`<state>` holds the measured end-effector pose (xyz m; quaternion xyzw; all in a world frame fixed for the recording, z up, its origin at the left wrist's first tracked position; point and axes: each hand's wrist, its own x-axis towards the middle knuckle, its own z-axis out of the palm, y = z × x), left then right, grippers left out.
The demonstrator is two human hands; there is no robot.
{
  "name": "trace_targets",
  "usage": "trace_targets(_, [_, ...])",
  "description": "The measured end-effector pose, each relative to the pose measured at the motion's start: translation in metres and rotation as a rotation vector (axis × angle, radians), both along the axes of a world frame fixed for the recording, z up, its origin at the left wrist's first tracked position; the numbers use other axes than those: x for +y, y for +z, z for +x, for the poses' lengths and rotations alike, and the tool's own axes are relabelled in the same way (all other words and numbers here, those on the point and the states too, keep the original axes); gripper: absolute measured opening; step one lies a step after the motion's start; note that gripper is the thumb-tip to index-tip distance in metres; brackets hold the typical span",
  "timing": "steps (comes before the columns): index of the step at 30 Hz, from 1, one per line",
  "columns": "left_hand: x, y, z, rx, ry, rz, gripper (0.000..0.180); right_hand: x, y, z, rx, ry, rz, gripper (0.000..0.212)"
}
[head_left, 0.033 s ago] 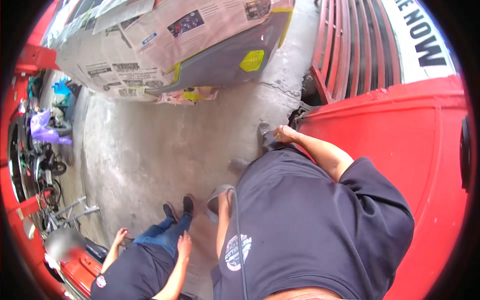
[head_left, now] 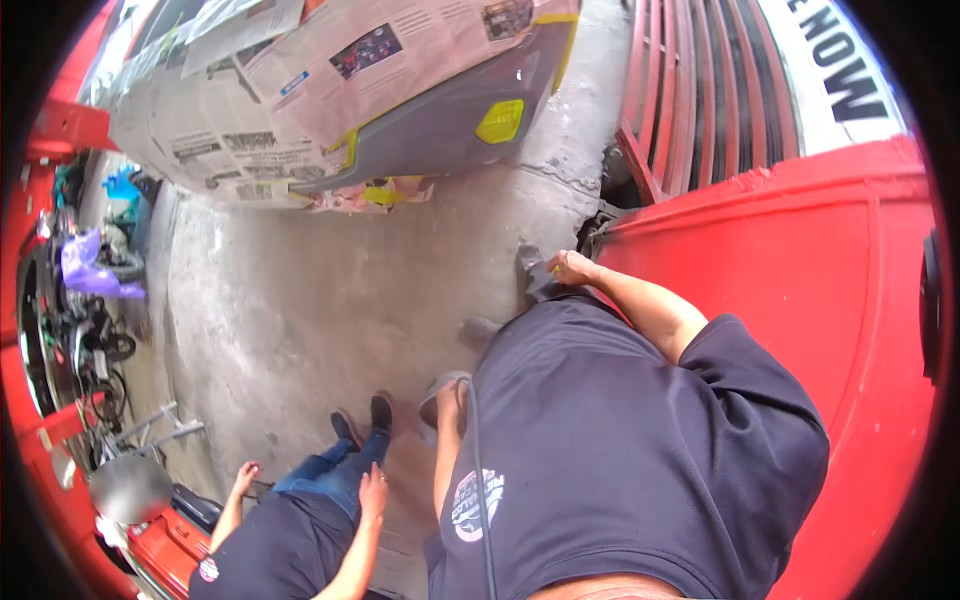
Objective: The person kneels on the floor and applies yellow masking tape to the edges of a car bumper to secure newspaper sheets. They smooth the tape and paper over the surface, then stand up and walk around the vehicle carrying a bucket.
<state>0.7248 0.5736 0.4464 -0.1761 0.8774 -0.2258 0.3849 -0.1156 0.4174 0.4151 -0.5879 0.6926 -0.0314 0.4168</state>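
Observation:
My left hand (head_left: 452, 402) hangs low beside my black shirt, fingers curled at a grey, rounded, cap-like thing (head_left: 430, 408) whose exact kind I cannot make out. A dark cord (head_left: 476, 450) runs from beside that hand down over the shirt. My right hand (head_left: 572, 268) is closed in front of my dark trousers, with a small yellow-green spot at the fingertips; what it grips, if anything, is hidden. Ahead stands a grey vehicle body panel (head_left: 430, 125), masked with newspaper (head_left: 280, 120) and yellow tape, with a bright yellow-green patch (head_left: 502, 121) on it.
A co-worker (head_left: 285, 545) in a dark shirt and jeans stands at my lower left, both hands free. Motorbikes and a purple bag (head_left: 92, 265) line the left side. A red wall (head_left: 770, 260) and red metal slats (head_left: 690, 90) are close on my right.
The co-worker has shifted slightly to the right. The masked panel sits a little further left in the picture. Both my hands keep nearly the same pose.

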Motion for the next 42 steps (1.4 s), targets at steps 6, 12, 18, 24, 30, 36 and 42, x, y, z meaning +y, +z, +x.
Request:
trace_targets(6, [-0.034,-0.013,0.042,-0.371,-0.533,-0.359,0.049,0.050,0.005,0.000,-0.072,-0.234,-0.060,0.032])
trace_targets(12, [-0.066,0.051,0.047,-0.316,-0.661,-0.438,0.040,0.070,0.030,-0.014,-0.063,-0.552,0.131,0.037])
trace_targets(18, [-0.061,0.088,0.005,0.169,0.904,0.388,0.039,0.037,0.010,-0.062,-0.053,-0.585,0.152,0.036])
trace_targets(24, [-0.090,0.071,-0.143,0.094,0.842,0.548,0.038,-0.007,-0.066,-0.157,-0.026,-0.109,-0.147,0.028])
trace_targets(30, [-0.227,-0.038,-0.538,0.745,1.904,1.004,0.039,-0.063,-0.049,-0.233,-0.323,-0.318,0.400,0.037])
trace_targets(36, [-0.237,0.024,-0.627,1.291,1.945,1.033,0.035,-0.135,0.051,-0.216,-0.949,-0.195,0.357,0.028])
trace_targets(42, [-0.290,0.068,-0.611,1.512,1.844,0.735,0.035,-0.320,0.305,-0.096,-0.345,0.441,-0.755,0.033])
